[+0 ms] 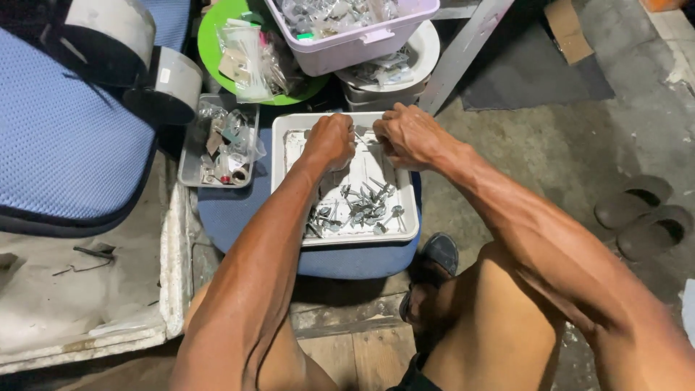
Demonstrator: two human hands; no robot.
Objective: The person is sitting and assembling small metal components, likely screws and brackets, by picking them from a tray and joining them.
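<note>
A white rectangular tray [406, 233] rests on a blue padded stool [239, 210] in front of me. A heap of small metal screws and washers [355, 208] lies in the tray's near half. My left hand [330, 139] and my right hand [407, 134] hover close together over the tray's far end, both with fingers curled. A thin metal piece [360, 137] runs between the fingertips of both hands; its exact shape is too small to tell.
A smaller tray [190, 156] of bagged hardware sits left of the stool. Behind stand a green plate [210, 43] with plastic bags, a lilac bin [355, 47] of parts and white bowls [427, 51]. A blue cushion [58, 137] lies left; sandals [641, 217] right.
</note>
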